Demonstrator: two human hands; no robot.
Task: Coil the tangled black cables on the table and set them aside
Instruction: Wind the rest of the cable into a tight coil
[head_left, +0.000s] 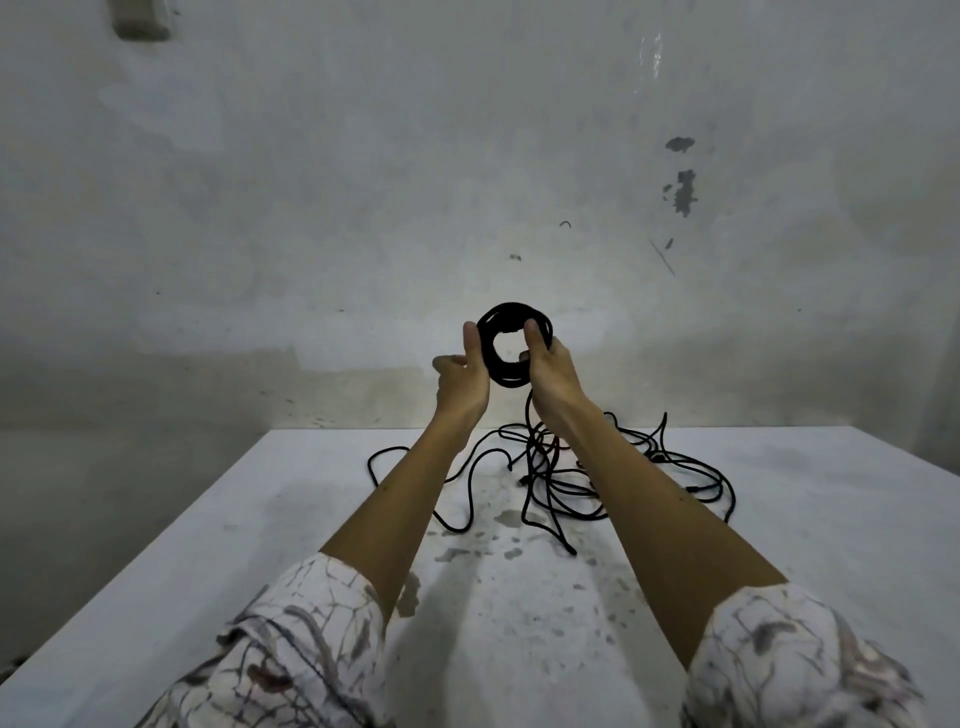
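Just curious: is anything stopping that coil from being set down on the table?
Nothing solid. The coil, held up by the left hand and right hand, trails a strand into the loose tangle below. Bare table lies either side.

Head view – forward, downward, over table (779, 519)

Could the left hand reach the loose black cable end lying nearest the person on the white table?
Probably not yet: the left hand holds the coiled black cable aloft; nothing blocks the loose cable end.
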